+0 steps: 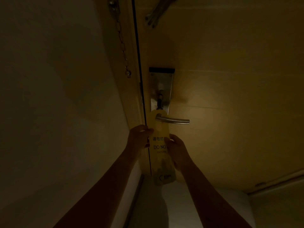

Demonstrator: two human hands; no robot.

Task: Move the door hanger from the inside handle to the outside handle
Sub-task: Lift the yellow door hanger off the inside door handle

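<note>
A yellow "DO NOT DISTURB" door hanger hangs by its hole on the metal lever handle of the shut door. My left hand pinches the hanger's left edge about halfway down. On the opposite edge, at the printed words, my right hand grips it. The hanger's lower end dangles free between my forearms. The scene is dim.
A steel lock plate sits above the handle. A security chain hangs on the door frame at upper left. A door closer arm shows at the top. Bare wall fills the left side, and the door panel the right.
</note>
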